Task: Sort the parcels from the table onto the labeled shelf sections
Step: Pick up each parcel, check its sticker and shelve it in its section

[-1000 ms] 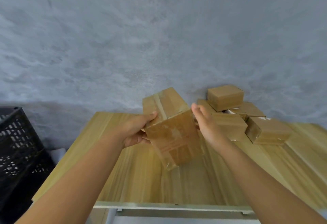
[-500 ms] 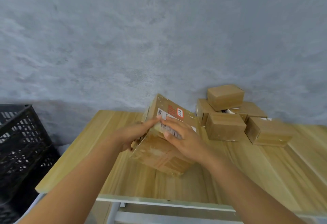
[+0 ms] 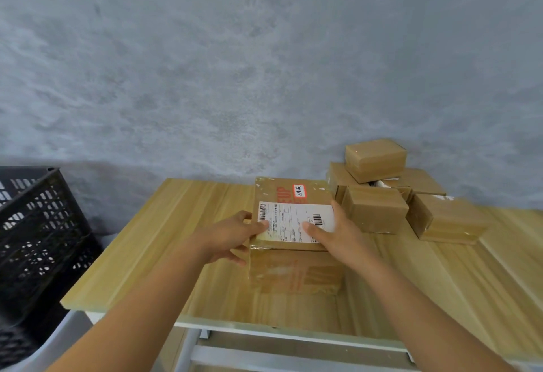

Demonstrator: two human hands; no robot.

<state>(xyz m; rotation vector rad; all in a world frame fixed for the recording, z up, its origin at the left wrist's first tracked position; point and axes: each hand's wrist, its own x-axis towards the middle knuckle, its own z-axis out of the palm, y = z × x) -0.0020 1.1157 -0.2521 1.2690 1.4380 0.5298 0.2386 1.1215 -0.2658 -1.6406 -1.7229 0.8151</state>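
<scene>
Parcel in hand was a taped cardboard box, held at the centre of the frame just above or on the wooden desk; we could not tell whether its base touched the wood. Our left hand gripped its left edge, thumb laid on the top face and fingers curled down the side. Our right hand held the right edge the same way, thumb on the white shipping label. That label faced up at us, and beyond it sat a small red-bordered sticker with handwritten characters too small to read.

We judged this to be the reading step: the box was turned label-up so its destination could be matched to a shelf section. No shelf showed in the frame, so the next move would call for lifting the box with both hands and turning away from the desk to find the labelled section.

Right of centre, five or so smaller parcels lay heaped against the grey wall, one stacked on top, the nearest just beside our right hand. A black slatted crate stood at the left edge of the frame, off the desk. Sorting looked far from finished.
</scene>
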